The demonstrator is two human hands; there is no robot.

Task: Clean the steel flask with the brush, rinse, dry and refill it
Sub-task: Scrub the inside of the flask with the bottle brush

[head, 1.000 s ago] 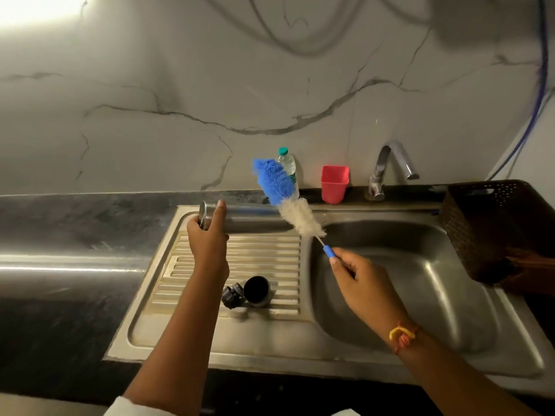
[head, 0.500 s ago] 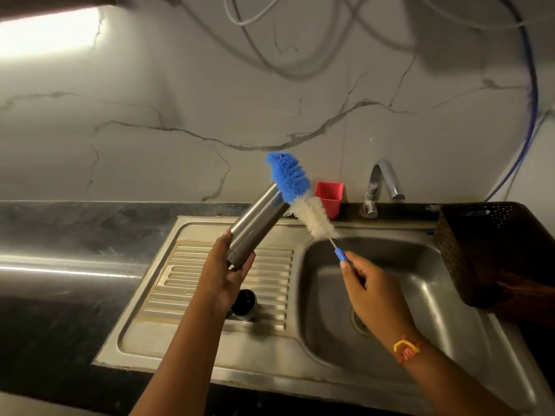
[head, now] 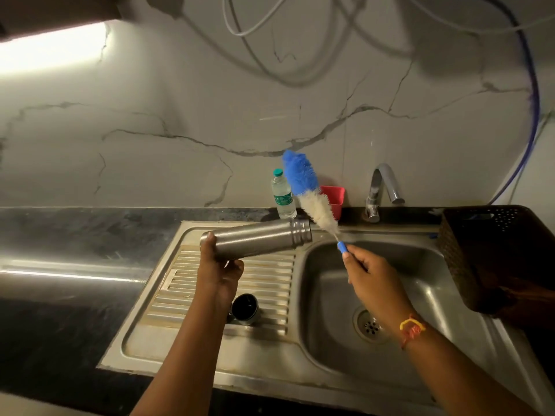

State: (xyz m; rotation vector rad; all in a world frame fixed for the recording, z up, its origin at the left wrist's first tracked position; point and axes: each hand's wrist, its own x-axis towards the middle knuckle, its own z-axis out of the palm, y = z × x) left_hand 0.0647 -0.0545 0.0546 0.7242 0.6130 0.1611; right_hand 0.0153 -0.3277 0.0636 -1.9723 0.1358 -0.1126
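Observation:
My left hand [head: 217, 273] grips the base end of the steel flask [head: 258, 239], which lies nearly level above the drainboard with its open threaded mouth pointing right. A bottle brush [head: 309, 193] with a blue tip and white bristles points up and to the left. My right hand [head: 371, 276] pinches its blue handle just right of the flask's mouth. The bristles are outside the flask, close behind its mouth. The flask's dark cap [head: 245, 309] lies on the drainboard below my left wrist.
The steel sink basin [head: 420, 295] with its drain [head: 371, 325] lies under my right hand, and the tap [head: 381, 190] stands behind it. A small water bottle [head: 282, 195] and a red cup [head: 336, 198] stand at the back. A dark basket [head: 492, 253] sits at the right.
My left hand has lifted the flask off the drainboard and swung it from tilted upward to nearly level. The brush stays upright beside the mouth. The view has tilted up.

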